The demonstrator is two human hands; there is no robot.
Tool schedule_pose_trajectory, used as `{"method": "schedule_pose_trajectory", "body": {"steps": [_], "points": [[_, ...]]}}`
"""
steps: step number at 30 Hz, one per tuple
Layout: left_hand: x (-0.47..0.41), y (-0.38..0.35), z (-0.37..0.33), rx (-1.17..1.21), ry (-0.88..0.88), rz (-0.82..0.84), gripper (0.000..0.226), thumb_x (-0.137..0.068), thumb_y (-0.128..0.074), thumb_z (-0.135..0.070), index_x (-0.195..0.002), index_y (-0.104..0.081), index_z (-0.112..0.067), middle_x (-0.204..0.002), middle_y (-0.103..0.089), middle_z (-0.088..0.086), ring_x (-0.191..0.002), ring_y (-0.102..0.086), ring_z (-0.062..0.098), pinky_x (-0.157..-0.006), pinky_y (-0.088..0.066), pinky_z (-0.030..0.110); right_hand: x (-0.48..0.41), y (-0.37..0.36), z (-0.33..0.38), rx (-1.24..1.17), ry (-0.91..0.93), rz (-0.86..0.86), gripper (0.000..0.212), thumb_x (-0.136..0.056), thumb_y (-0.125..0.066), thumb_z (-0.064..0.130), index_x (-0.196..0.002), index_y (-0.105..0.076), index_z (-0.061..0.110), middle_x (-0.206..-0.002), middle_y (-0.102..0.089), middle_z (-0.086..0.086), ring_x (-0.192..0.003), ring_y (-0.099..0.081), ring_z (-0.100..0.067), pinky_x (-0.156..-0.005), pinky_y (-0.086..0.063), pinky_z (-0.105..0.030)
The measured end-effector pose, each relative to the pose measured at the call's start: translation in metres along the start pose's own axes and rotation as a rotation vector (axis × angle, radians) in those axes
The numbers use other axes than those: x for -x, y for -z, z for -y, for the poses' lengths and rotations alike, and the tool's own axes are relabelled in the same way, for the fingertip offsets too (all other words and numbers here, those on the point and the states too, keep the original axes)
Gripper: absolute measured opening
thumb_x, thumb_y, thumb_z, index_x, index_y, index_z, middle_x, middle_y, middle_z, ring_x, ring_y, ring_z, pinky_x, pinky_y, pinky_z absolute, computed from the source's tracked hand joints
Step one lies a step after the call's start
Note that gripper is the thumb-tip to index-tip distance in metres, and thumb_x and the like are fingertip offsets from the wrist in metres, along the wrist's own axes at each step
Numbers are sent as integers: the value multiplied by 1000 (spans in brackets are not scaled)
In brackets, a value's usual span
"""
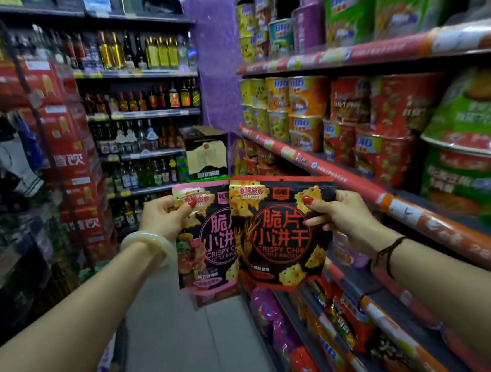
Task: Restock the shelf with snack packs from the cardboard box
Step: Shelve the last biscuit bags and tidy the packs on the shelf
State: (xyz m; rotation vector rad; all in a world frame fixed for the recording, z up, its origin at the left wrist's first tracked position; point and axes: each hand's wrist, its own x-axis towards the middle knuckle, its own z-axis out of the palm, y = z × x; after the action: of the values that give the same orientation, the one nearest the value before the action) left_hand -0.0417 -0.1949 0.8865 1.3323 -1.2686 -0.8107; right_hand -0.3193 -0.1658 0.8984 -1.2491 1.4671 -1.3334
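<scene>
Left hand (pixel 162 218) pinches the top left corner of a black, pink-bordered foil snack pack (pixel 206 251), thumb on its face. Right hand (pixel 336 215) pinches the right edge of a black, red-bordered foil snack pack (pixel 274 237), which overlaps the pink one. Two packs, one per hand, held upright in the aisle, beside the red-railed metal shelf (pixel 360 185). One open brown cardboard box (pixel 205 152) stands at the aisle end.

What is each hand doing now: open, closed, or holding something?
Left hand: pinches the pink snack pack near its top.
Right hand: pinches the red snack pack at its right edge.
</scene>
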Motion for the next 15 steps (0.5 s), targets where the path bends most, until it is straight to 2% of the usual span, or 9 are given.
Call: {"method": "schedule_pose_trajectory", "body": {"steps": [3,6,9,13,15], "points": [[-1,-4,-22,47,-23,46,19,-91,-58,-11,-75,-66,-15,-75,-68,8,-72,-66,25,-78,-53,45,10,14,25,-3,35,-37,10,-90,-61,5,-81,-61,10,-76,-68,-3,-46,-67,-7,-35,-41,-15],[-2,-10,-44,118,-33,111,19,-91,-58,-12,-75,-66,-16,-75,-70,9,-76,-67,29,-81,-53,52,25,26,47,4,56,-88,8,-89,-62,5,-82,-61,9,-73,-68,-2,-45,-67,-8,-34,-41,-15],[1,-16,-67,151,-73,163,16,-91,-58,-11,-78,-67,-12,-80,-70,15,-77,-68,33,-80,-53,55,45,42,66,-11,79,-179,9,-89,-62,5,-81,-62,9,-63,-70,0,-45,-66,-8,-34,-39,-15],[4,-26,-93,170,-162,249,13,-90,-57,-11,-82,-68,-10,-95,-68,30,-90,-67,46,-83,-51,62,78,64,85,16,114,-328,15,-90,-60,4,-76,-59,11,-71,-67,-3,-43,-65,-6,-35,-39,-14],[9,-33,-103,188,-195,289,12,-87,-60,-11,-80,-69,-14,-92,-69,27,-85,-67,39,-83,-54,57,97,76,91,37,125,-387,12,-90,-61,7,-79,-59,11,-73,-67,-2,-44,-65,-5,-35,-40,-13]]}}
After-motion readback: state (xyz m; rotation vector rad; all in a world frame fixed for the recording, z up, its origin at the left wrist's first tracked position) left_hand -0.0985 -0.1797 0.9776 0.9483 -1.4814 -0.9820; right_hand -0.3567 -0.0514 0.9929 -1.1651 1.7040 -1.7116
